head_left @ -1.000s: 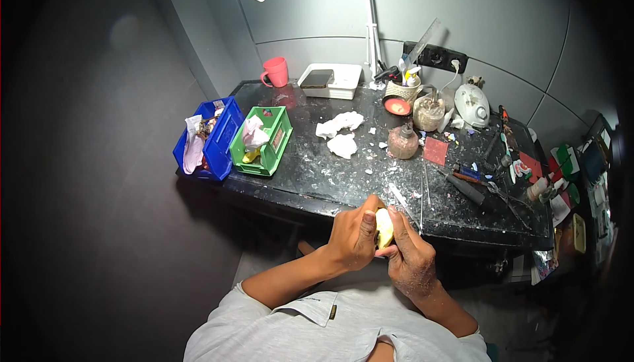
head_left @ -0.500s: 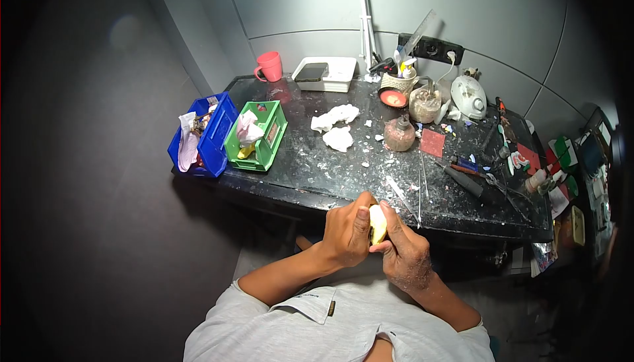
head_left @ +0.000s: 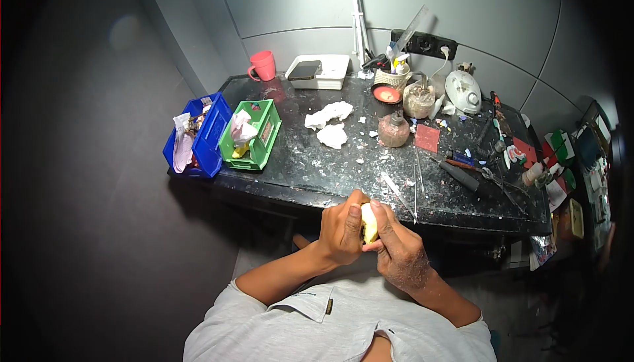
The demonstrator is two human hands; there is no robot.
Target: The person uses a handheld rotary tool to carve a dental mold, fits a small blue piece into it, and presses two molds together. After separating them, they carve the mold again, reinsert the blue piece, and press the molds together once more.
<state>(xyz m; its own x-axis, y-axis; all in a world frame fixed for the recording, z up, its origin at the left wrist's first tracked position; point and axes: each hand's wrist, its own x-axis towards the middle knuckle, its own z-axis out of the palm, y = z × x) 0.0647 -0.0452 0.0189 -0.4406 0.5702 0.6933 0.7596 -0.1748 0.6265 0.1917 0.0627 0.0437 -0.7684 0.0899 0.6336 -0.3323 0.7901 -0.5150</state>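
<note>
Close to my body, just off the table's front edge, I hold a small pale yellow piece [head_left: 370, 223] between both hands. It looks like a plaster cast, with a dark patch along its left side, but the fingers cover most of it. My left hand [head_left: 341, 233] is closed round its left side, thumb uppermost. From the right, my right hand [head_left: 399, 246] grips it between thumb and fingers, and pale dust coats the wrist. A white strip [head_left: 398, 192] and a thin metal tool [head_left: 415, 194] lie on the table just beyond the hands.
Blue bin [head_left: 214, 131] and green bin [head_left: 264, 141] stand at the left. Crumpled white tissue [head_left: 332, 135] lies mid-table. Behind are a pink mug [head_left: 264, 65], white tray [head_left: 335, 81], spirit burner [head_left: 394, 132] and wax sheet [head_left: 427, 138]. Hand tools [head_left: 460, 176] litter the right.
The whole view has shifted slightly, so the table's things sit a little further left. Both hands keep their hold on the pale yellow piece, which appears turned only slightly.
</note>
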